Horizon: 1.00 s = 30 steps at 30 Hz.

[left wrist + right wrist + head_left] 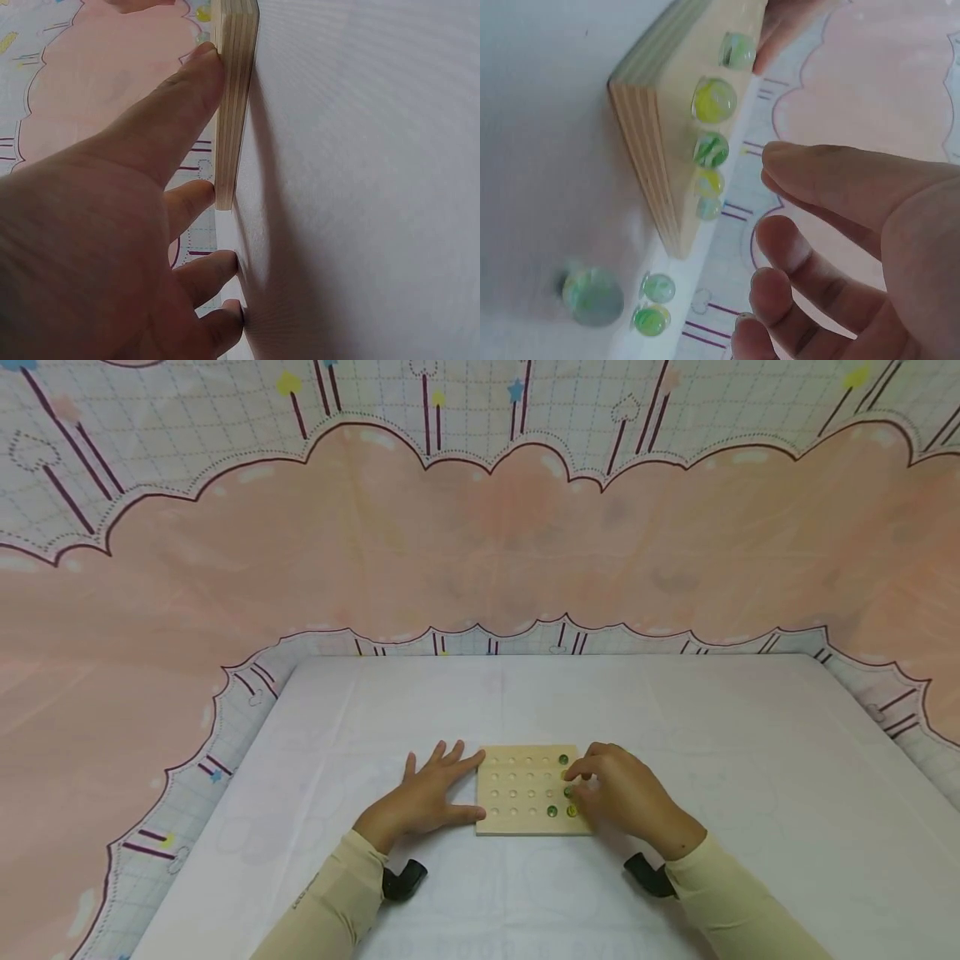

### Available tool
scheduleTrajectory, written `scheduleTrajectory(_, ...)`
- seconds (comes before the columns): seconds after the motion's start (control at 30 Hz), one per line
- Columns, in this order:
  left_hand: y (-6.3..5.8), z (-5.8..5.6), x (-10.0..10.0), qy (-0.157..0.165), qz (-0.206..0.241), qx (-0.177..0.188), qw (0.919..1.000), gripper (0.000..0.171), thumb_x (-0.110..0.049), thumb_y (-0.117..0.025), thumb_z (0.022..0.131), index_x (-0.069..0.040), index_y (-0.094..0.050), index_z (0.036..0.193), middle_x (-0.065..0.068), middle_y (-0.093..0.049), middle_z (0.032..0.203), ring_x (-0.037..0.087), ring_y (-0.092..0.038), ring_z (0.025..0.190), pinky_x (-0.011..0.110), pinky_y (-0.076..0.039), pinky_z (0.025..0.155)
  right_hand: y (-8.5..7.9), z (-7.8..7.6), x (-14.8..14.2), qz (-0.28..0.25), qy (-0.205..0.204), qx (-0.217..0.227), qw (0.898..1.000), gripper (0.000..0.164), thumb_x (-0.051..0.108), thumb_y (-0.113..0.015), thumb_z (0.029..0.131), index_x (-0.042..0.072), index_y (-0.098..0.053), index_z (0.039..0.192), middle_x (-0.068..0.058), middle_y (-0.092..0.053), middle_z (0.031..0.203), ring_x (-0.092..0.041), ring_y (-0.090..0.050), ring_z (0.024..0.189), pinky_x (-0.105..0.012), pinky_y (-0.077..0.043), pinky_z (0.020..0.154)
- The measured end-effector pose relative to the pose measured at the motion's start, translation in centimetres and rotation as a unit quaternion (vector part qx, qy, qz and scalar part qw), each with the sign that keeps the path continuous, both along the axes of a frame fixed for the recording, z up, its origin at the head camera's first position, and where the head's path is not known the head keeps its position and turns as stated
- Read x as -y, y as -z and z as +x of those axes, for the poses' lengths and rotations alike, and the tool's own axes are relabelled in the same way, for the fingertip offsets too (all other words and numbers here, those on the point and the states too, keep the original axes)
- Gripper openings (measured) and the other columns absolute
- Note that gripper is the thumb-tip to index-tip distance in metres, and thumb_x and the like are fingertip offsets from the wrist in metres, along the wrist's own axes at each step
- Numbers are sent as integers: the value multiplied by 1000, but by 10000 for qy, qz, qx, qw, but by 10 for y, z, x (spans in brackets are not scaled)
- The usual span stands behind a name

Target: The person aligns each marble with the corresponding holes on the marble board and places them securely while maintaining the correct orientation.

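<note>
A pale wooden board (517, 823) with rows of shallow round hollows lies on the white surface. My left hand (423, 793) is spread at its left side, the thumb and one fingertip touching the edge. Over the right side of the board is my right hand (630, 793), thumb and forefinger close together with nothing visible between them. Several glass marbles sit in hollows along the right: a green marble (563, 760), another green marble (552, 811) and a yellow marble (714, 100) among them. My right fingers partly cover some in the head view.
In the right wrist view, a blurred green marble (592, 296) and two smaller-looking marbles (658, 287) lie off the board; the right hand hides them from the head view. White cloth (375, 710) covers the table. A patterned pink curtain (480, 552) hangs behind and at the sides.
</note>
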<state>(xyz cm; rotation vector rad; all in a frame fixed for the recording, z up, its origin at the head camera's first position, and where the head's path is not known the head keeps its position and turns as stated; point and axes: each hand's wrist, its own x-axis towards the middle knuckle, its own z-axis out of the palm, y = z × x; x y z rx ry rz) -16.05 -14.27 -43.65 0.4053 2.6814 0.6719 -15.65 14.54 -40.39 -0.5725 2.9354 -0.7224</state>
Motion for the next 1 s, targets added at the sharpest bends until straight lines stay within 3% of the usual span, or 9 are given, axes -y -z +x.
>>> scheduleTrajectory(0.4, 0, 1, -1, -41, 4, 15, 10000, 87, -51, -78, 81, -31, -36, 156, 10, -21, 167, 34, -5, 157, 67, 7, 120, 5, -12, -22, 107, 312, -72, 9994, 13, 9, -78, 84, 12, -80, 96, 1, -65, 85, -14, -54, 76, -28, -47, 66)
scheduleTrajectory(1.0, -1, 2, -1, -10, 7, -37, 10000, 87, -50, -77, 82, -31, -36, 156, 10, -21, 167, 33, -5, 157, 67, 7, 120, 14, -22, -32, 191, 617, 295, 9975, 15, 11, -77, 85, 12, -80, 100, -4, -67, 89, -17, -55, 77, -30, -47, 67)
